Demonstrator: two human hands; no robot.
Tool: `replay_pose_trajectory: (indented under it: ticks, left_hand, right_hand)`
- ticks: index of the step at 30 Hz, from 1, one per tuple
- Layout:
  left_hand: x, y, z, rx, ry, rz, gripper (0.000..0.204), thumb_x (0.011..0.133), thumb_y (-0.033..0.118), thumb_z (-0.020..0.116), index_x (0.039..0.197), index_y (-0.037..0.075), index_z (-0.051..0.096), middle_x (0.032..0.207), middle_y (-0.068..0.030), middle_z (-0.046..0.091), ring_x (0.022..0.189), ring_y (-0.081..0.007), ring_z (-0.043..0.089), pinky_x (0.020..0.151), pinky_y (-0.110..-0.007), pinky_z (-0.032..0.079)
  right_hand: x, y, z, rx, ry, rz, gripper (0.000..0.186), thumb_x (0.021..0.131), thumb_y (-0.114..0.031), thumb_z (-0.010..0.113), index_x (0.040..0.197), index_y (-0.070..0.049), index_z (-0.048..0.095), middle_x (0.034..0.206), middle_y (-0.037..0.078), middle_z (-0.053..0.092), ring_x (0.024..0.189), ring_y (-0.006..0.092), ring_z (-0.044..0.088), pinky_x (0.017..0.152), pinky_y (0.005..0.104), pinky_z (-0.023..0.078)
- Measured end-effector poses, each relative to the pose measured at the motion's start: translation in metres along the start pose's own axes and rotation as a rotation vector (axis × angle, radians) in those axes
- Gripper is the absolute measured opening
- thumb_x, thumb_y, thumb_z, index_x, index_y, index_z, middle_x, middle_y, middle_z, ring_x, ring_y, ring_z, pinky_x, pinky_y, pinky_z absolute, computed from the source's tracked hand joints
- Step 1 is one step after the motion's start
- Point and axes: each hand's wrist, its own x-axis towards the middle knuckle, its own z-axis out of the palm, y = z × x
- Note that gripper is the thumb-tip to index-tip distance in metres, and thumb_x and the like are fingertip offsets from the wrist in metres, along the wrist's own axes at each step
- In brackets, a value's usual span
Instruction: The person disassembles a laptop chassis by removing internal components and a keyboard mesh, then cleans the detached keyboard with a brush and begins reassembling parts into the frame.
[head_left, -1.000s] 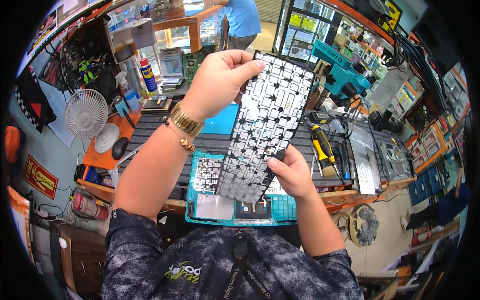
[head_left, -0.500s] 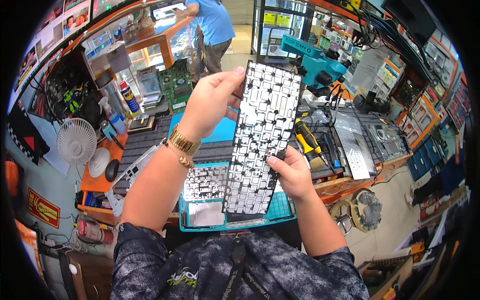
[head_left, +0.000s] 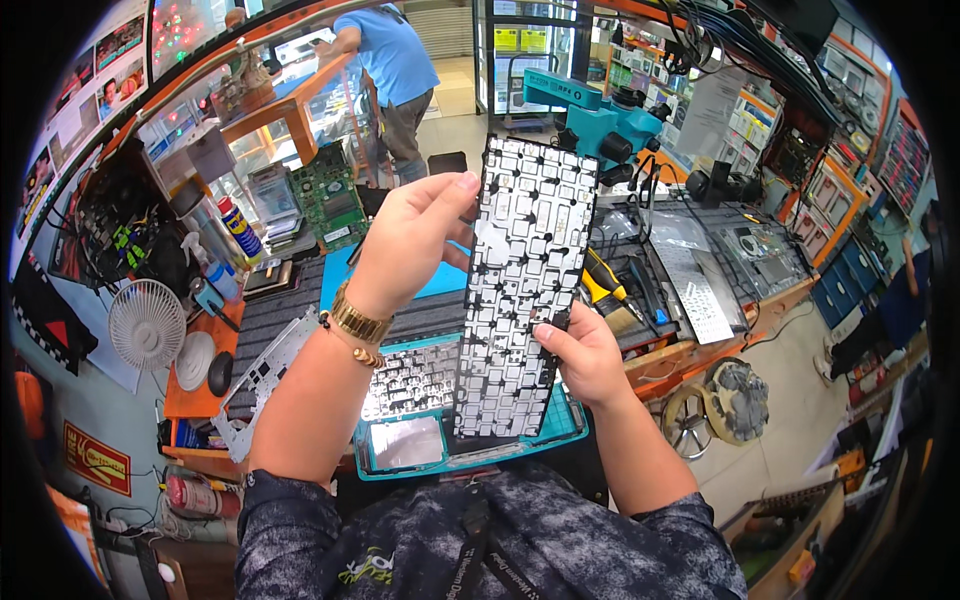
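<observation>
Upright in front of me stands a thin keyboard backlight sheet (head_left: 520,300), white with a black pattern of key outlines. My left hand (head_left: 415,235) is closed on its upper left edge, thumb on top and the other fingers partly hidden behind. Lower down, my right hand (head_left: 585,360) pinches the right edge, its thumb lying on the face. Below the sheet is a teal laptop top case (head_left: 562,428), partly covered by it. A silver metal keyboard plate (head_left: 412,382) with key cut-outs lies in that case, above the touchpad (head_left: 407,441).
A yellow-and-black brush (head_left: 605,280) lies right of the sheet. Behind are a teal microscope (head_left: 615,125) and a green circuit board (head_left: 328,197). A metal laptop frame (head_left: 270,370) leans by my left forearm, near a white fan (head_left: 147,325). A person in blue (head_left: 390,60) stands beyond.
The view has turned slightly, so the bench and background sit further left. The sheet is a little lower in the picture. Both hands keep their hold on it.
</observation>
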Motion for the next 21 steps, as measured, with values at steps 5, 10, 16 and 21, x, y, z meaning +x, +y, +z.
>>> replay_pose_trajectory:
  ticks: [5, 10, 16, 21]
  left_hand:
    - [-0.002, -0.007, 0.005, 0.04, -0.043, -0.011, 0.046, 0.119, 0.038, 0.058, 0.138, -0.002, 0.071, 0.116, -0.012, 0.079, 0.088, -0.0177, 0.079, 0.069, -0.031, 0.066]
    - [-0.023, -0.02, -0.026, 0.251, 0.006, -0.014, 0.045, 0.118, 0.038, 0.06, 0.142, 0.001, 0.072, 0.124, -0.0127, 0.079, 0.103, -0.0193, 0.078, 0.082, -0.033, 0.066]
    - [-0.063, -0.04, -0.085, 0.402, 0.12, -0.04, 0.046, 0.119, 0.036, 0.057, 0.14, -0.002, 0.072, 0.122, -0.012, 0.078, 0.112, -0.0186, 0.076, 0.092, -0.035, 0.064]
    - [-0.086, -0.052, -0.122, 0.551, 0.105, -0.088, 0.039, 0.12, 0.029, 0.055, 0.13, -0.002, 0.076, 0.076, 0.002, 0.068, 0.076, -0.011, 0.07, 0.08, -0.028, 0.056]
  right_hand:
    - [-0.011, -0.005, -0.018, 0.039, 0.06, -0.021, 0.037, 0.11, -0.002, 0.065, 0.146, 0.005, 0.064, 0.14, 0.011, 0.075, 0.125, 0.0176, 0.071, 0.11, 0.0366, 0.055]
    - [-0.044, -0.046, -0.078, -0.128, 0.323, -0.226, 0.038, 0.107, -0.002, 0.067, 0.144, 0.003, 0.066, 0.137, 0.011, 0.076, 0.124, 0.0192, 0.071, 0.111, 0.037, 0.054]
    - [-0.112, -0.118, -0.174, -0.126, 0.672, -0.417, 0.036, 0.106, -0.001, 0.064, 0.142, 0.003, 0.066, 0.136, 0.017, 0.076, 0.12, 0.0273, 0.075, 0.108, 0.0438, 0.059]
    - [-0.159, -0.137, -0.214, -0.219, 0.748, -0.419, 0.033, 0.11, -0.004, 0.061, 0.141, 0.004, 0.065, 0.135, 0.017, 0.076, 0.119, 0.0263, 0.076, 0.105, 0.0422, 0.061]
